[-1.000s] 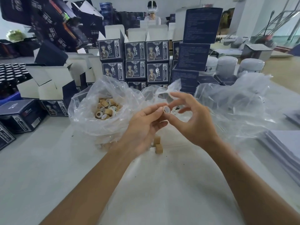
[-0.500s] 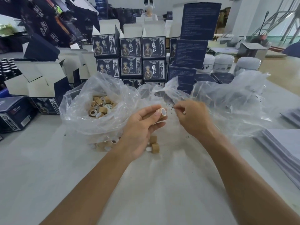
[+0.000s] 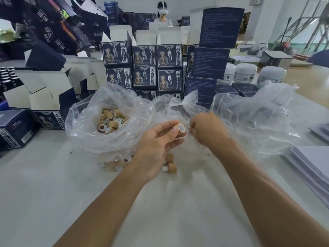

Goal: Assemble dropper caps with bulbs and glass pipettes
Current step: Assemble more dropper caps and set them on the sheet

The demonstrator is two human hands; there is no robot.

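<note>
My left hand (image 3: 156, 139) grips a tan dropper cap (image 3: 180, 128); my right hand (image 3: 206, 129) reaches among small white pieces (image 3: 187, 122) in a clear plastic bag (image 3: 178, 104), its grasp indiscernible.

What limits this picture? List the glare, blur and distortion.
Head view: wide-angle lens bows the stacked boxes outward at the edges; window glare top right; sheen on the plastic bag; right hand slightly blurred; cap in the left hand stays sharp.
</note>
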